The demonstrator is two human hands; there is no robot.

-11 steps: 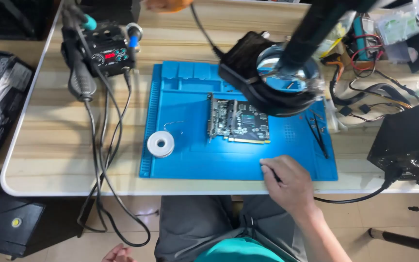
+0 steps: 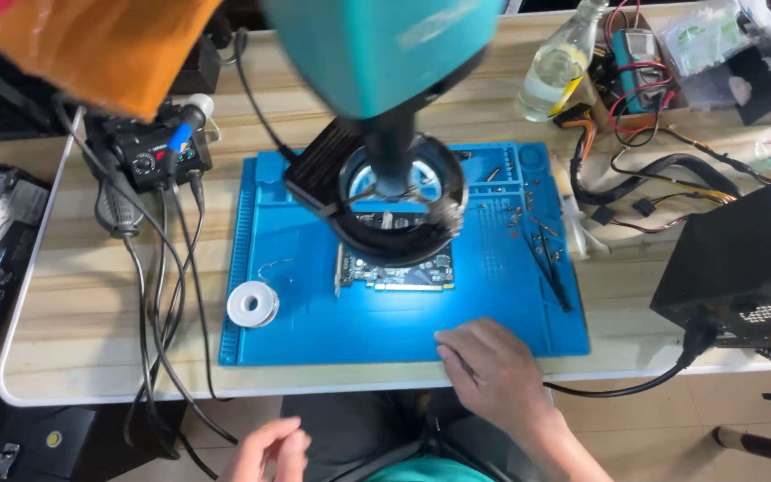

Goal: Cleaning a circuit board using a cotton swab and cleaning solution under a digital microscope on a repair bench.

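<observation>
My right hand (image 2: 497, 375) rests on the front edge of a blue work mat (image 2: 314, 321), fingers closed around a thin dark tool whose tip shows by the knuckles. My left hand (image 2: 269, 451) hangs below the table edge above my lap, fingers loosely apart, holding nothing. A green circuit board (image 2: 399, 272) lies mid-mat, partly hidden under the black ring light (image 2: 399, 232) of a teal microscope head (image 2: 385, 45). A white solder spool (image 2: 252, 304) sits at the mat's left edge.
A soldering station (image 2: 149, 152) with trailing cables stands at the left. Black tweezers (image 2: 551, 268) lie on the mat's right side. A clear bottle (image 2: 555, 67), a multimeter (image 2: 640, 54) and wires sit at the back right, a black box (image 2: 742, 268) at the right edge.
The view has moved closer and forward, so the microscope now fills the top. My left hand has come further into view below the table. My right hand stays on the mat's front edge.
</observation>
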